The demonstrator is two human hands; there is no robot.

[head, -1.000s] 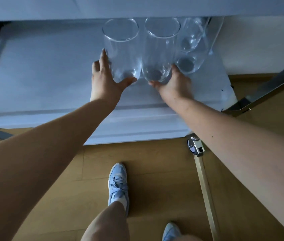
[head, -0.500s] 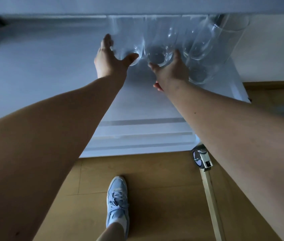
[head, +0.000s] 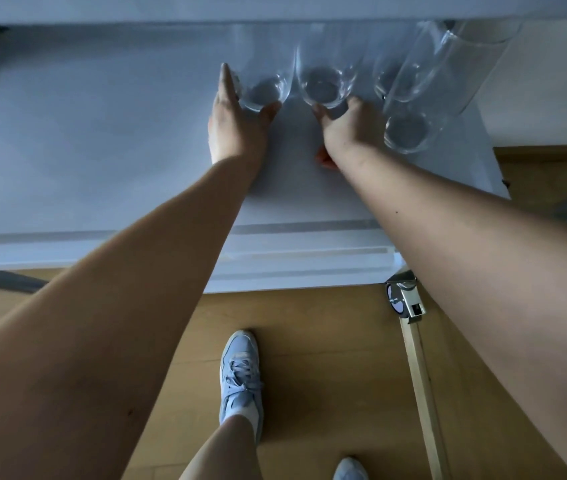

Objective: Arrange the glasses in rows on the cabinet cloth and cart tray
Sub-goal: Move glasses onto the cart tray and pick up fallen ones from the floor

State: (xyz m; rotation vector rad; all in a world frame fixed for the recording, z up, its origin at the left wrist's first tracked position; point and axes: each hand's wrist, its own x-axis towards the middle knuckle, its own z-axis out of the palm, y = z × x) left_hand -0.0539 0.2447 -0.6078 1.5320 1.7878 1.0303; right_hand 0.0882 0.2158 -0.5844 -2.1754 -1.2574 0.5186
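Item: two clear drinking glasses, in hand, on the white cloth (head: 102, 133) covering the cabinet top.

- Left glass (head: 263, 90): stands upright on its base, long axis vertical, mouth upward. It sits close to the cloth's far edge, right of the middle. Its upper part is hidden under an overhang.
- Right glass (head: 325, 83): same upright stance, just beside the left glass. Whether the two touch cannot be told.
- Left hand (head: 237, 126): grasps the left glass low down, with the fingers laid up its left wall and the thumb against its near side.
- Right hand (head: 348, 129): grasps the right glass at the base, with the thumb on its left and the fingers round its right.
- Further glasses (head: 410, 131): a cluster toward the cloth's far right corner, just right of the right hand, also base down. They overlap, so the count is uncertain.

Surroundings: wooden floor (head: 327, 341), a pale blue shoe (head: 240, 372), and a wooden post (head: 420, 375) by the cabinet's near right corner.
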